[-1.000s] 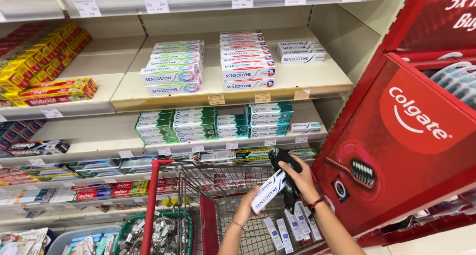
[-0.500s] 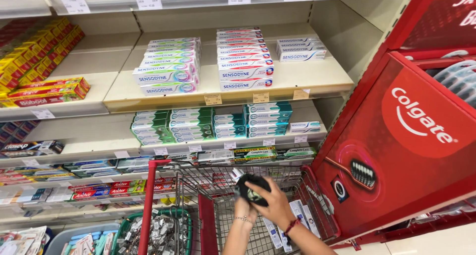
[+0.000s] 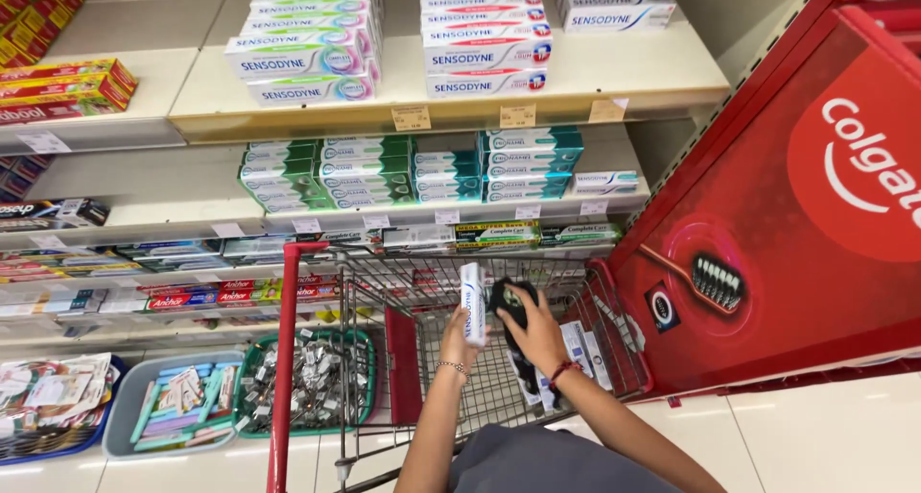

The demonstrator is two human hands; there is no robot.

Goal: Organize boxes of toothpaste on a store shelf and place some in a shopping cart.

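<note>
1. Looking lower now than a second ago: the shopping cart [image 3: 432, 272] fills more of the view, and both hands work above its wire basket, inside the rim.
2. On the cart's right the red display stand [image 3: 767, 263] stands as before, and the shelves of toothpaste boxes [image 3: 384, 172] behind the cart are untouched.
3. Left hand [image 3: 460, 344] has taken over the carrying. A second ago the two hands were bunched together higher up; now this one sits over the middle of the cart, fingers wrapped round the lower end of the white box [image 3: 472, 303].
4. Right hand [image 3: 539, 338] is just beside it, toward the cart's right wall, fingers closed round the black handheld device [image 3: 508, 306].
5. That white box was slanting a second ago; now it stands upright, its long face turned to the device, the two nearly touching.
6. Down in the cart's right corner, a few flat boxes [image 3: 578, 344] lie on the wire floor, below the right wrist, apart from the one in hand.
</note>
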